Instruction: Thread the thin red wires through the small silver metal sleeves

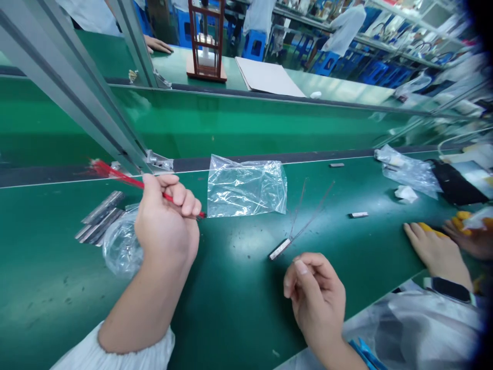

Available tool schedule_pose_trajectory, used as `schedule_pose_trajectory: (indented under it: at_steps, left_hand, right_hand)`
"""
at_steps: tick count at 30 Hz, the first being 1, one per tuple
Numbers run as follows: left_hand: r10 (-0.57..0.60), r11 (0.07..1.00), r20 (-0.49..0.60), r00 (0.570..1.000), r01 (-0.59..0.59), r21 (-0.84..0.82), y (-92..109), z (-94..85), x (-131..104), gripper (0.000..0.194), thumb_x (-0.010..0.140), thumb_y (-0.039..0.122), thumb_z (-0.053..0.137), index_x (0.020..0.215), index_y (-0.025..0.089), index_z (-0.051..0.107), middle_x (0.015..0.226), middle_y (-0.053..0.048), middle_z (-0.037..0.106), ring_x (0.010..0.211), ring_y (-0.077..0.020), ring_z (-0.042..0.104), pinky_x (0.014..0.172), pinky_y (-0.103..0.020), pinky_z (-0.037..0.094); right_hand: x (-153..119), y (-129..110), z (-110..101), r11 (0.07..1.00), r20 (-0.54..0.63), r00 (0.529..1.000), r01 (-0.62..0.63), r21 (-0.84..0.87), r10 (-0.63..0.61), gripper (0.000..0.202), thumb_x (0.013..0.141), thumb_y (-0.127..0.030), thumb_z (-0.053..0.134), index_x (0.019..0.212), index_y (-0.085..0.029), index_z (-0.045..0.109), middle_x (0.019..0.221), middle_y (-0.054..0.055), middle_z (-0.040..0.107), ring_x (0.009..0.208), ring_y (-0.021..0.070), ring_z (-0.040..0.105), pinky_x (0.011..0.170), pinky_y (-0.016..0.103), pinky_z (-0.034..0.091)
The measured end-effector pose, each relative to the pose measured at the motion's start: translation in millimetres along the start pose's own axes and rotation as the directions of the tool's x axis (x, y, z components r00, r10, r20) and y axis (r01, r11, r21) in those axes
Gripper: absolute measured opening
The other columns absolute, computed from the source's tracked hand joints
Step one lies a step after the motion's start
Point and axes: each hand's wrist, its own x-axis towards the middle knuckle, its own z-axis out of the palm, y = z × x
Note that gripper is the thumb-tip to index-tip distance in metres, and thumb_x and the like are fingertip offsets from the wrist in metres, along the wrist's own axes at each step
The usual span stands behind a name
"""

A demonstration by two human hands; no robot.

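Note:
My left hand (pixel 166 218) is closed around a bundle of thin red wires (pixel 125 178), frayed at the far left end, with the other end poking out past my fingers. My right hand (pixel 318 295) hovers over the green bench, fingers curled and thumb pressed to the index finger; whatever it may pinch is hidden. Just beyond it lies a small dark block with a white top (pixel 280 249), two thin reddish wires running from it. A flat clear plastic bag (pixel 246 189) rests between the hands, farther back. Dark shiny strips (pixel 100 218) and a crumpled clear bag (pixel 121 244) lie left of my left wrist.
Two similar small blocks (pixel 358 215) (pixel 337 165) lie toward the right. A co-worker's hand (pixel 435 252) with yellow finger covers rests at far right, near crumpled plastic (pixel 408 167). A metal post (pixel 77 77) slants across the upper left. Behind stands a green barrier (pixel 231 121).

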Motion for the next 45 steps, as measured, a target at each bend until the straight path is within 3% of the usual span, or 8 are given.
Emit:
schedule_pose_trajectory:
  at_steps: [5,9,17,23,29,36,39,45]
  left_hand:
    - [-0.097,0.988,0.157,0.983,0.075,0.136,-30.3,-3.4,-23.6,0.04,0.099,0.042,0.05,0.068,0.02,0.061,0.049,0.007,0.027,0.041,-0.0081,0.019,0.04,-0.024,0.019]
    - [-0.26,0.889,0.472,0.842,0.017,0.458,-51.2,-7.5,-43.6,0.027,0.088,0.043,0.067,0.076,0.019,0.069,0.05,0.006,0.035,0.047,-0.0102,0.029,0.046,-0.025,0.027]
    - [-0.231,0.818,0.527,0.818,-0.13,0.56,-52.8,-9.0,-47.3,0.025,0.089,0.036,0.063,0.07,0.019,0.067,0.056,0.004,0.042,0.053,-0.0126,0.035,0.052,-0.026,0.032]
    - [-0.197,0.748,0.611,0.767,-0.285,0.6,-55.0,-13.9,-46.0,0.023,0.091,0.032,0.061,0.072,0.021,0.064,0.049,0.007,0.035,0.047,-0.0114,0.032,0.05,-0.027,0.026]
    - [-0.208,0.662,0.707,0.676,-0.435,0.611,-55.1,-14.2,-46.3,0.023,0.092,0.03,0.059,0.071,0.021,0.064,0.05,0.006,0.039,0.046,-0.0112,0.034,0.051,-0.027,0.026]
    - [-0.233,0.647,0.757,0.611,-0.483,0.589,-56.8,-14.4,-48.4,0.025,0.092,0.03,0.059,0.07,0.022,0.065,0.05,0.006,0.038,0.047,-0.0124,0.036,0.052,-0.028,0.027]
    - [-0.247,0.683,0.731,0.636,-0.421,0.597,-55.6,-13.8,-49.7,0.022,0.092,0.033,0.06,0.075,0.022,0.069,0.051,0.006,0.041,0.047,-0.0123,0.037,0.051,-0.028,0.027]
    - [-0.261,0.808,0.434,0.862,-0.051,0.587,-58.3,-12.4,-43.6,0.032,0.091,0.046,0.059,0.077,0.02,0.07,0.05,0.006,0.036,0.045,-0.0115,0.029,0.045,-0.026,0.023]
  right_hand:
    - [4.4,-8.8,13.3,0.967,0.006,0.978,-0.208,0.151,0.209,0.023,0.091,-0.039,0.066,0.08,-0.021,0.056,0.048,-0.006,0.054,0.033,0.0079,0.041,0.031,0.016,0.025]
    - [6.8,-15.8,22.6,0.933,0.072,0.954,-0.301,0.198,0.292,0.028,0.088,-0.043,0.068,0.077,-0.021,0.054,0.048,-0.006,0.053,0.033,0.0069,0.039,0.031,0.015,0.024]
    - [8.6,-14.0,20.5,0.93,0.182,0.93,-0.345,0.128,0.32,0.028,0.089,-0.046,0.067,0.08,-0.021,0.056,0.048,-0.007,0.052,0.033,0.007,0.037,0.033,0.015,0.023]
    - [13.6,-20.1,-1.3,0.975,0.103,0.989,-0.082,-0.206,0.105,0.023,0.093,-0.041,0.063,0.086,-0.019,0.065,0.052,-0.005,0.05,0.042,0.0091,0.042,0.039,0.019,0.032]
    - [27.1,-40.0,-2.4,0.834,0.27,0.961,0.191,-0.518,-0.053,0.011,0.088,-0.027,0.065,0.085,-0.018,0.07,0.052,-0.006,0.046,0.043,0.0101,0.042,0.042,0.022,0.034]
    - [28.6,-39.7,3.0,0.815,0.304,0.952,0.211,-0.54,-0.045,0.019,0.088,-0.025,0.062,0.072,-0.018,0.068,0.051,-0.005,0.046,0.045,0.0099,0.042,0.043,0.022,0.033]
    - [27.1,-33.2,-4.3,0.894,0.218,0.976,0.116,-0.434,-0.021,0.015,0.088,-0.027,0.065,0.076,-0.018,0.069,0.052,-0.005,0.048,0.045,0.0098,0.041,0.042,0.021,0.034]
    - [27.1,-13.0,-24.8,0.942,0.035,0.993,0.115,-0.314,-0.11,0.011,0.086,-0.026,0.07,0.078,-0.02,0.07,0.056,-0.003,0.056,0.045,0.0098,0.045,0.042,0.021,0.036]
